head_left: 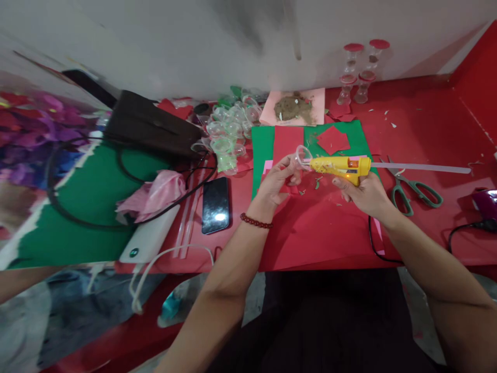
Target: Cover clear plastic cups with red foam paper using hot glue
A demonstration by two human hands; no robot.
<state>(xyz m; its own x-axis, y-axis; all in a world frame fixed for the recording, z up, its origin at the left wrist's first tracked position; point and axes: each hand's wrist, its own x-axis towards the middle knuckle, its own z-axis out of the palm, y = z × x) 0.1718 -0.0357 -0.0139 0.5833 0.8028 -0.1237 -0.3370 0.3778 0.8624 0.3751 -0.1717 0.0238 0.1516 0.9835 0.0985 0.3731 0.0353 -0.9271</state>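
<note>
Between the fingers of my left hand [280,178] is a small clear plastic cup [303,156], its round rim tilted up. My right hand [363,194] is wrapped round the grip of a yellow hot glue gun [339,167], whose small light glows orange. A long whitish glue stick [427,167] sticks out of its back end to the right. The gun's nozzle points left and meets or overlaps the cup's rim; whether they touch I cannot tell. Under both hands lie red paper [310,228] and green paper [264,137], with a cut red paper piece [333,140] just beyond.
Green-handled scissors [413,189] lie right of my right hand. Behind are a pile of clear cups [233,122], brown sand on pink paper [316,98] and several hourglass shapes [367,85]. Left are a phone [215,205], a black cable [52,191] and a dark box [151,127].
</note>
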